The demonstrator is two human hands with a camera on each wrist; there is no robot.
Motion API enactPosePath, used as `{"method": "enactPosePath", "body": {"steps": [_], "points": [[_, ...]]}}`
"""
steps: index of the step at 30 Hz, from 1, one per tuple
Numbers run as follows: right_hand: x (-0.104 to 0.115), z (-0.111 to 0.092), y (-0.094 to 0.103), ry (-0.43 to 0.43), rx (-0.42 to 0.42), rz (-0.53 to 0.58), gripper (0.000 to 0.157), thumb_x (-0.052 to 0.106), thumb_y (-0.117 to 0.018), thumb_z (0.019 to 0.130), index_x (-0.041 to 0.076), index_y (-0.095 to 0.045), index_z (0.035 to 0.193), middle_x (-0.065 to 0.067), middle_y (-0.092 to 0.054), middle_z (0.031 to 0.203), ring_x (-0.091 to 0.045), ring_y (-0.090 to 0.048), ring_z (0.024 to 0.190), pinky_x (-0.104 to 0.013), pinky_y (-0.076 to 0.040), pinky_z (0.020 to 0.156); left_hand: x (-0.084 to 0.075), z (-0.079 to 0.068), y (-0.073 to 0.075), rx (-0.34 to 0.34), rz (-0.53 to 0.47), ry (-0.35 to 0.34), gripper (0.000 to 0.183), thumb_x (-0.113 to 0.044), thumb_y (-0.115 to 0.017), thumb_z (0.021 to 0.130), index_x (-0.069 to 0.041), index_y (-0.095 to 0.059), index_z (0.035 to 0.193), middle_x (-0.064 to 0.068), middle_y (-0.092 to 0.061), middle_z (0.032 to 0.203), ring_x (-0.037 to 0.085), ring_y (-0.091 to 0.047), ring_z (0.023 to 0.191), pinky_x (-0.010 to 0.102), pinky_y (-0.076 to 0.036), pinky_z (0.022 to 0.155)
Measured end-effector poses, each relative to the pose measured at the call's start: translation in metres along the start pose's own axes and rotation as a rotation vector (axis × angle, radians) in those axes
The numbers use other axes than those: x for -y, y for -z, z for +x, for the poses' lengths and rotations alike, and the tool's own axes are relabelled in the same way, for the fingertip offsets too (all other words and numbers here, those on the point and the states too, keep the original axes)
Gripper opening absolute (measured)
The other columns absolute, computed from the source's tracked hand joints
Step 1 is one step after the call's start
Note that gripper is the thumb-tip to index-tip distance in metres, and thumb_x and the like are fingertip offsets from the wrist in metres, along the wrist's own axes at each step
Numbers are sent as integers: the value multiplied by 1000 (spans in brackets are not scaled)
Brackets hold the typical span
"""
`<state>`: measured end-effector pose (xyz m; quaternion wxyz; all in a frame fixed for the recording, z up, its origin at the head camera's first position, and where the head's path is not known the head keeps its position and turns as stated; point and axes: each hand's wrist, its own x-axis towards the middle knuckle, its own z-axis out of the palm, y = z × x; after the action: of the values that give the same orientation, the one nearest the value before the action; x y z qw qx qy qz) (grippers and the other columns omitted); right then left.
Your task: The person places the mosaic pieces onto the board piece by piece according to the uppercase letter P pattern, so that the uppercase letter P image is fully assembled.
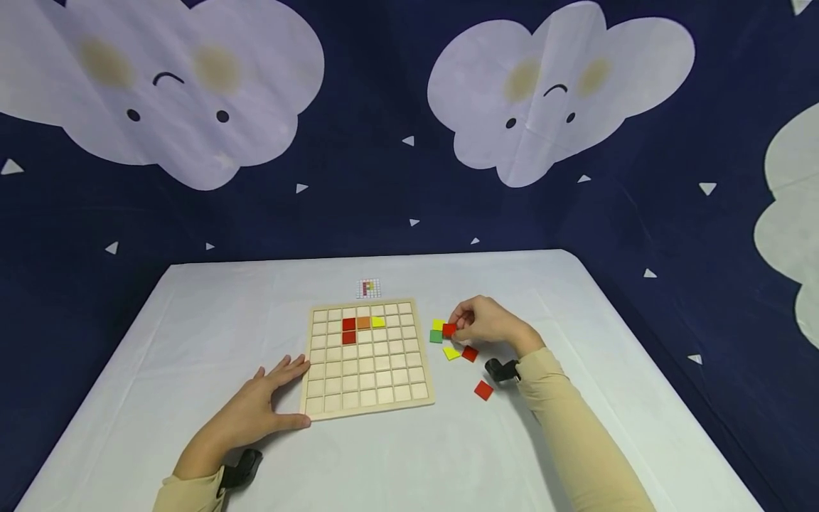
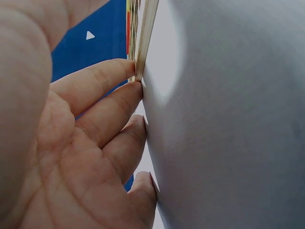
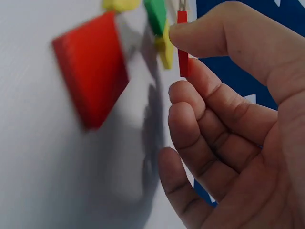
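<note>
Between thumb and fingertips my right hand [image 1: 489, 320] pinches a red square tile [image 3: 183, 47], raised off the table. A wooden grid board [image 1: 367, 365] lies in front of me. My left hand [image 1: 252, 409] rests at its left edge, fingers extended, with the thumb at the near left corner. On the board's upper rows sit a red tile [image 1: 348, 324], an orange tile [image 1: 363, 323] and a yellow tile [image 1: 378, 322] side by side. Another red tile [image 1: 348, 338] lies directly below the first red one.
Right of the board lie loose tiles: a green one [image 1: 436, 337], a yellow one [image 1: 438, 324], a second yellow one [image 1: 451, 353], a red one [image 1: 470, 353] and a nearer red one [image 1: 483, 390]. Beyond the board is a small pattern card [image 1: 368, 288]. A white cloth [image 1: 256, 299] covers the table.
</note>
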<state>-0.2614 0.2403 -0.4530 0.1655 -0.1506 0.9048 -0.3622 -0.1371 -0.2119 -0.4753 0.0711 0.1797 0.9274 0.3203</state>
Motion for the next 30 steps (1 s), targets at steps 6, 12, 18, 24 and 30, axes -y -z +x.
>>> {"method": "enactPosePath", "body": {"steps": [6,12,18,24,30], "points": [[18,6,-3,66,-35,-25,18,9,-81,84,8,-76,102,-1,-71,90,-14,-65,83,-27,-56,79,0,1,0,2,0,-2,100,-44,-97,73,-4,-57,155,17,-48,167,49,-34,159,80,-16,126],[38,13,-9,124,-41,-28,20,11,-83,85,7,-77,104,-3,-76,95,-13,-69,87,-27,-59,83,0,1,0,3,-1,-6,99,-44,-97,73,-4,-57,154,18,-48,167,50,-34,159,80,-17,126],[53,21,-18,164,-20,-20,20,11,-82,85,8,-77,105,-2,-76,97,-12,-69,87,-25,-60,81,-1,1,0,-2,-4,-6,99,-43,-97,73,-4,-57,155,17,-48,167,49,-34,159,79,-16,127],[65,29,-30,207,5,-20,21,11,-83,87,7,-77,107,-3,-77,99,-11,-69,87,-24,-60,81,-2,1,1,-4,-5,-10,98,-42,-97,73,-4,-57,154,17,-48,167,50,-34,159,79,-16,126],[78,34,-44,233,22,-18,21,9,-84,88,6,-77,106,-3,-77,101,-10,-68,88,-24,-61,82,-3,-1,1,-5,0,-10,98,-42,-97,74,-4,-57,154,18,-48,167,50,-35,159,79,-17,126]]}}
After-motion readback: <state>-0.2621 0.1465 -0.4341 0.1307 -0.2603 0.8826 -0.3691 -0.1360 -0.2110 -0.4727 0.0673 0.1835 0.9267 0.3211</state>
